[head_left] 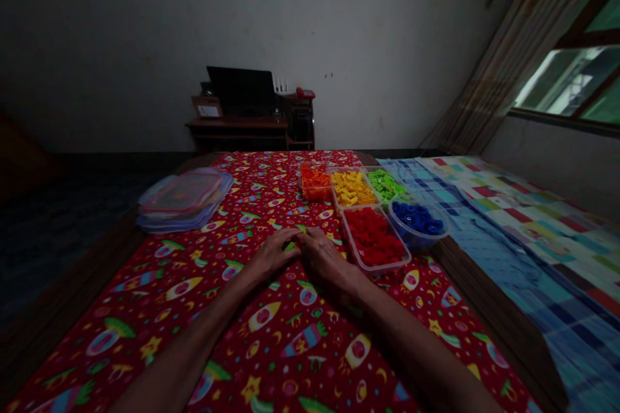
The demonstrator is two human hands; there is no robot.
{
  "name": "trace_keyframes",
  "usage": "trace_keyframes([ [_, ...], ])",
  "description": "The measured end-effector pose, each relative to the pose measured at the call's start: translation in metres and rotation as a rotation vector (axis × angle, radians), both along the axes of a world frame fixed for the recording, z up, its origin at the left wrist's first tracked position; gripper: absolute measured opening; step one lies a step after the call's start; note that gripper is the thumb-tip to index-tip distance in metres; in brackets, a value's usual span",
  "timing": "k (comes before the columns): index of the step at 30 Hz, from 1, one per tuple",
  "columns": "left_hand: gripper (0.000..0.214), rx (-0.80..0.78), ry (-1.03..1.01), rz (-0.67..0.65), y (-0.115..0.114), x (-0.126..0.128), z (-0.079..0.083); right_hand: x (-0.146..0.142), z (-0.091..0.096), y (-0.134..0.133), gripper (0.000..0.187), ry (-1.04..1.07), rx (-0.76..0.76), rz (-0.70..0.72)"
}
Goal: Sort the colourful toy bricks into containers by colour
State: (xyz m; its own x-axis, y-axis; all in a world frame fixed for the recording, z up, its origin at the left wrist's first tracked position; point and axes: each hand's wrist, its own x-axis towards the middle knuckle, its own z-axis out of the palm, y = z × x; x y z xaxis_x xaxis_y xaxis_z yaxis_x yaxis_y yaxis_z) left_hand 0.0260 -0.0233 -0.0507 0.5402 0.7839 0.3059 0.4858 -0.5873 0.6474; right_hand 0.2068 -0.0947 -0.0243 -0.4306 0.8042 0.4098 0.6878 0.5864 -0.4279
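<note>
My left hand and my right hand meet at the fingertips low over the middle of the red patterned tablecloth. The fingers of both are bent and drawn together. A small gap shows inside the curve of my left thumb and fingers, with a green-yellow patch in it. Whether that patch is a small piece or the cloth's print, I cannot tell. Just right of my right hand is a clear box of red plastic pieces.
Behind the red pieces stand boxes of orange pieces, yellow pieces and green pieces. A round tub of blue pieces is at their right. Stacked clear lids lie at the left. A bed adjoins the table's right side.
</note>
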Motion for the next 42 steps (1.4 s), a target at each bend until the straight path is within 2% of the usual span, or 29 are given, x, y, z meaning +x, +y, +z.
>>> trace_keyframes([
  [4,0.044,-0.255,-0.121,0.042,0.004,-0.006,0.014,0.004,0.0,0.009,0.052,0.076,-0.021,-0.09],
  [7,0.045,-0.343,-0.177,0.086,0.01,-0.013,0.017,0.007,-0.003,0.007,0.047,0.093,-0.028,-0.136],
  [11,0.046,-0.361,-0.209,0.149,0.013,-0.018,0.015,0.005,0.006,-0.002,0.036,-0.035,-0.085,-0.144],
  [15,0.039,-0.305,-0.108,0.1,0.008,-0.015,0.018,0.003,0.018,-0.005,0.026,-0.126,-0.152,-0.155],
  [24,0.032,-0.271,0.039,0.049,0.005,-0.017,0.027,0.011,0.024,-0.016,0.033,-0.152,-0.149,-0.08],
  [30,0.02,-0.162,0.142,0.068,-0.004,-0.013,0.032,0.01,0.017,-0.011,0.032,-0.094,-0.108,-0.139],
  [34,0.024,-0.243,0.078,0.084,-0.006,-0.01,0.041,0.008,0.015,-0.006,0.017,-0.041,-0.086,-0.172],
  [39,0.036,-0.415,-0.131,0.096,-0.009,-0.013,0.051,0.006,0.024,-0.006,0.025,-0.016,-0.081,-0.2],
  [42,0.042,-0.547,-0.185,0.08,-0.014,-0.013,0.051,0.003,0.028,-0.008,0.018,0.075,-0.057,-0.148],
])
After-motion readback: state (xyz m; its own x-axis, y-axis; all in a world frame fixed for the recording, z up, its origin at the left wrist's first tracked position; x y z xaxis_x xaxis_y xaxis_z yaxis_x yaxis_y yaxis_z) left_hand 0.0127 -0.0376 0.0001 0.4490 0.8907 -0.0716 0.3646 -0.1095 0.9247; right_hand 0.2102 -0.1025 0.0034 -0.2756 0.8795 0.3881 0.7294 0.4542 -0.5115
